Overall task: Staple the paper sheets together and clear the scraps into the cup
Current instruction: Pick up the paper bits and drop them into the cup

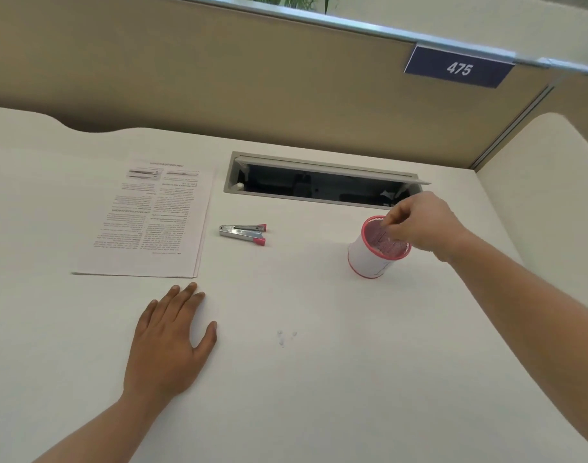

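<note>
Right hand [419, 222] pinched over cup [372, 255], held scrap indiscernible, left hand [169, 342] flat, empty, scraps [283, 337] faint.

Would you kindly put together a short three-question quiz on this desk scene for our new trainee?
1. True or false: the stapler lies on top of the paper sheets.
2. Which hand is over the cup? A) left hand B) right hand
3. Fill in: small white scraps remain on the ____.

Key:
1. False; it lies on the desk between sheets and cup.
2. B; fingers pinched above the rim, while the left rests flat.
3. desk
</note>
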Motion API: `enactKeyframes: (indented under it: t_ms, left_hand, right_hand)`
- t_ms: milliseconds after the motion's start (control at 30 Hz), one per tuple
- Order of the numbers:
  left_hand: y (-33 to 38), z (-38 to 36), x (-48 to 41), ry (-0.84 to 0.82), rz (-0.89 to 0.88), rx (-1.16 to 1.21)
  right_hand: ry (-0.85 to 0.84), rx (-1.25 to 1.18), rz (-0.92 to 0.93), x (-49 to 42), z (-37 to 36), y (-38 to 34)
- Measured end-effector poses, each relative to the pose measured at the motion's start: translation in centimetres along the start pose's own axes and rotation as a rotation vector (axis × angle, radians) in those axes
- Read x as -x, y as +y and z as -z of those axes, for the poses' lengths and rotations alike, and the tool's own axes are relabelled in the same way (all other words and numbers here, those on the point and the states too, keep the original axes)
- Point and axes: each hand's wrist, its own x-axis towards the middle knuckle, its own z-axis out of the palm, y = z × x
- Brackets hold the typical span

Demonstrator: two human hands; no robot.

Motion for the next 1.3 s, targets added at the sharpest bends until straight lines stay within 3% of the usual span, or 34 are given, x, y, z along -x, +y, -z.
enactKeyframes:
  t_ms: [133, 367, 467, 633, 733, 833, 933, 1033, 1133, 1300]
  left_hand:
    - [0.0, 0.0, -0.1, 0.006, -0.004, -0.004]
    - [-0.1, -0.1, -0.1, 0.011, -0.01, -0.007]
    - [-0.1, -0.1, -0.1, 0.013, -0.016, -0.007]
    - [0.0, -0.1, -0.1, 0.016, -0.016, -0.005]
    - [0.1, 0.0, -0.2, 0.011, -0.013, -0.004]
    - [0.0, 0.1, -0.2, 0.007, -0.008, -0.009]
    - [0.0, 0.1, 0.0, 0.002, -0.008, -0.019]
    - [0.0, 0.1, 0.0, 0.008, -0.008, -0.012]
    - [0.0, 0.0, 0.0, 0.018, -0.006, -0.006]
    - [0.1, 0.1, 0.0, 0.023, -0.01, -0.004]
  right_hand:
    - [-0.111, 0.378, 0.112, -1.3, -1.2, 0.1]
    - [0.017, 0.33, 0.143, -1.3, -1.6, 0.2]
    - [0.006, 0.166, 0.088, -1.2, -1.2, 0.3]
    - [-0.143, -0.547, -0.102, 0.9, -0.6, -0.6]
    - [-0.276, -0.709, -0.114, 3.5, -2.5, -1.7]
    - [-0.366, -0.569, -0.068, 6.4, -6.9, -2.6]
    - [-0.389, -0.163, 0.113, 8.7, -11.6, -2.7]
    - [-0.349, 0.04, 0.227, 10.2, -14.3, -2.8]
    - [-0.317, 0.067, 0.242, 10.7, -15.2, -2.9]
    - [-0.334, -0.11, 0.158, 10.7, -15.0, -2.7]
